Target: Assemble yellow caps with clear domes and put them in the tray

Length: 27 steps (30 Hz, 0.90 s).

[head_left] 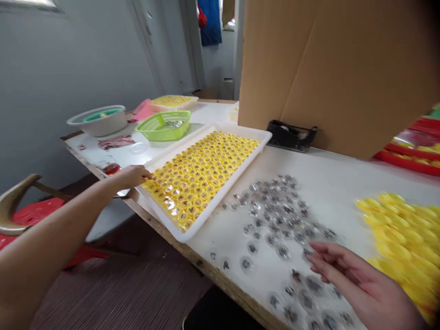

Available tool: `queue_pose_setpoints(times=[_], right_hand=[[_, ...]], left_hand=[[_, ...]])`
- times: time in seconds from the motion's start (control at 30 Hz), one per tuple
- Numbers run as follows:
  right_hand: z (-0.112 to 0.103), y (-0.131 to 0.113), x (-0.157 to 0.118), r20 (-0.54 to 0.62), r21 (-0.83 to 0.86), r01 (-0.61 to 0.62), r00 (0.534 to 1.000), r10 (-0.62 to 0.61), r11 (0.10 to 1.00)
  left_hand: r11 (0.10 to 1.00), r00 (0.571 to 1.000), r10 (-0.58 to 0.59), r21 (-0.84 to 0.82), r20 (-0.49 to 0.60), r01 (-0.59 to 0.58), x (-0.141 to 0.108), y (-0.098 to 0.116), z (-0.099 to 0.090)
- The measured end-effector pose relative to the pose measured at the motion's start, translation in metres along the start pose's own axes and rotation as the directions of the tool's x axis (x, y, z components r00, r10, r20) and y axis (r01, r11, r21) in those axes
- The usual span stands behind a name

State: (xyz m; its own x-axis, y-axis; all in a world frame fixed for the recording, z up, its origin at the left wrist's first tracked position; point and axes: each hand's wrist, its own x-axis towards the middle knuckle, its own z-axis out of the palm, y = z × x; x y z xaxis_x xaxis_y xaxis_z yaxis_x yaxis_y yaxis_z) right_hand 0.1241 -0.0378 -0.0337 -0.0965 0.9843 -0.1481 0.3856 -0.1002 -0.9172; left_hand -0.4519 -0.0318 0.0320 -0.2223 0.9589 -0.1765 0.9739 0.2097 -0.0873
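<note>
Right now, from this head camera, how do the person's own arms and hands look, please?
The left arm and left hand are bare, and so are the right hand and its fingers: no gloves, sleeves, cables or visible markings.

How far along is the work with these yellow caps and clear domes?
Done: the tray looks full of yellow caps. In hand: the left hand reaches its edge; the right hand hovers over clear domes. Left: many domes and a yellow pile lie loose on the table.

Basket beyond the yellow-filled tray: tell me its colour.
The plastic basket is lime green, with a lattice pattern, best seen in the head view.
</note>
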Motion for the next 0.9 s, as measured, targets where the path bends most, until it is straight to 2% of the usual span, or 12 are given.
queue_pose_setpoints(times=[0.07, 0.13, 0.2, 0.23, 0.3, 0.33, 0.4, 0.47, 0.53, 0.63, 0.77, 0.9], right_hand=[[-0.003, -0.008, -0.005, 0.043, -0.091, 0.097, 0.995, -0.093, 0.991], [0.000, -0.018, -0.007, 0.123, -0.216, 0.267, 0.962, -0.245, 0.939], [0.010, -0.027, -0.006, 0.247, -0.333, 0.453, 0.888, -0.387, 0.827], [0.016, -0.030, -0.004, 0.301, -0.385, 0.529, 0.847, -0.439, 0.756], [0.028, -0.033, 0.001, 0.367, -0.516, 0.608, 0.794, -0.485, 0.603], [0.032, -0.033, 0.004, 0.379, -0.592, 0.607, 0.791, -0.481, 0.531], [0.039, -0.033, 0.009, 0.380, -0.719, 0.561, 0.811, -0.445, 0.410], [0.042, -0.033, 0.012, 0.382, -0.775, 0.526, 0.832, -0.403, 0.350], [0.042, -0.034, 0.012, 0.392, -0.785, 0.520, 0.838, -0.380, 0.336], [0.038, -0.036, 0.008, 0.380, -0.782, 0.504, 0.852, -0.361, 0.366], [0.032, -0.037, -0.004, 0.351, -0.747, 0.473, 0.878, -0.326, 0.467], [0.030, -0.035, -0.016, 0.353, -0.738, 0.476, 0.877, -0.326, 0.479]], left_hand=[[0.999, 1.000, 0.018, 0.033, -0.002, -0.018, 0.003, -0.003, 0.001], [0.997, 1.000, 0.025, 0.079, 0.005, -0.025, 0.008, -0.003, 0.000], [0.989, 0.998, 0.017, 0.150, -0.055, -0.008, 0.010, 0.008, -0.004], [0.983, 0.992, 0.018, 0.182, -0.122, 0.005, 0.007, 0.019, -0.007], [0.982, 0.952, 0.072, 0.189, -0.298, -0.016, -0.009, 0.055, -0.016], [0.985, 0.915, 0.129, 0.159, -0.383, -0.072, -0.021, 0.079, -0.020], [0.952, 0.823, 0.282, 0.035, -0.493, -0.305, -0.048, 0.134, -0.027], [0.831, 0.738, 0.430, -0.091, -0.520, -0.548, -0.071, 0.190, -0.027], [0.707, 0.711, 0.516, -0.231, -0.478, -0.668, -0.084, 0.240, -0.020], [0.616, 0.725, 0.545, -0.385, -0.422, -0.687, -0.086, 0.293, -0.002], [0.588, 0.771, 0.525, -0.501, -0.361, -0.635, -0.075, 0.330, 0.011], [0.584, 0.783, 0.535, -0.530, -0.317, -0.614, -0.066, 0.352, 0.009]])
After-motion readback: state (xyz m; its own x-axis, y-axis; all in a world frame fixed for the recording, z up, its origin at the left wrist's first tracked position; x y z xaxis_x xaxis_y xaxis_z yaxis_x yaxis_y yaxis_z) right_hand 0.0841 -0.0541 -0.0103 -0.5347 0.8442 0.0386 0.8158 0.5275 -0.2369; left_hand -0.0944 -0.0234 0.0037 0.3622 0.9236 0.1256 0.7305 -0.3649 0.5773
